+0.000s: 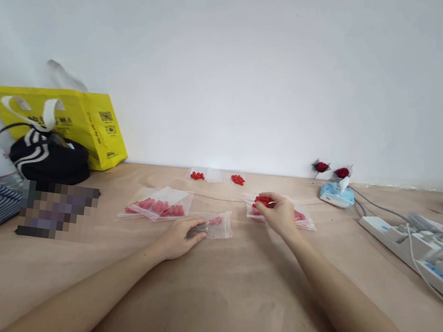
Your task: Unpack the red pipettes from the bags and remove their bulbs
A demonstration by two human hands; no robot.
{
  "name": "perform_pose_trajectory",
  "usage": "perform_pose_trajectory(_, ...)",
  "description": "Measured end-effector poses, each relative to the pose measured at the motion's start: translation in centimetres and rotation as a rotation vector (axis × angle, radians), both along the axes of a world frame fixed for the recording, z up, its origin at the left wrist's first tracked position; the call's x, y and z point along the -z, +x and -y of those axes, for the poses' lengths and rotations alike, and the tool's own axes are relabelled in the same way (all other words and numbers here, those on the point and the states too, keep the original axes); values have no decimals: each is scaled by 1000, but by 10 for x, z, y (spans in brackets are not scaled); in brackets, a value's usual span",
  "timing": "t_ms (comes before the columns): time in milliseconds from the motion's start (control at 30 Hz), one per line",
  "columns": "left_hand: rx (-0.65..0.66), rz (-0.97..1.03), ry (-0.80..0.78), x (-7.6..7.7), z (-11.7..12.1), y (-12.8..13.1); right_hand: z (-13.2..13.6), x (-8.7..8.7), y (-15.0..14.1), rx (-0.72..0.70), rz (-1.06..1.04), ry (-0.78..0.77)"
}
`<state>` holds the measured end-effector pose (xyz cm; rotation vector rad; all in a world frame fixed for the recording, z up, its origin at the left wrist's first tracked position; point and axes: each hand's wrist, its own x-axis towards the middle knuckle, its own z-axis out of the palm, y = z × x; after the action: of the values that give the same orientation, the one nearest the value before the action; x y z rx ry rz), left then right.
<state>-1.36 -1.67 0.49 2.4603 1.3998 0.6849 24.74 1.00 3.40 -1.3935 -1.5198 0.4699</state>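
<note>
Here's my right hand [282,215], thumb and fingertips closed on a few small, bright red oblong pieces [262,200], right over a stack of flat clear plastic bags [307,222]. Over on the left, my left hand [179,237] lies half-curled on a single clear plastic zip bag [221,232] with red inside, thumb and fingers apart, though I can't tell whether they're pinching it.

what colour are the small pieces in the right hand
Red; the small pieces in the right hand show best in the head view.
</note>
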Motion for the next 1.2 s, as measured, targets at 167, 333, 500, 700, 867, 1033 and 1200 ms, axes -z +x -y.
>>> perform_pose_trajectory(167, -1, -8, 4, 2, -1, -1, 0, 27, -36, 9, 647, 151)
perform_pose_trajectory(333, -5, -16, 7, 3, -2, -1, 2, 38, -47, -86, 1027, 163)
perform_pose_trajectory(500, 7, -7, 12, 0, 0, 0, 2, 42, -50, -149, 1066, 180)
perform_pose_trajectory(700, -14, -42, -2, -1, 1, 1, 6, 40, -46, -133, 988, 169)
perform_pose_trajectory(867, -31, -44, 15, 1, 0, 0, 11, 41, -39, -93, 885, 205)
perform_pose_trajectory(1033, -17, -40, 15, 0, 0, 1, 12, 44, -37, -83, 806, 221)
perform_pose_trajectory(1200, -13, -77, -8, -1, 0, 2, 11, 45, -36, -110, 811, 257)
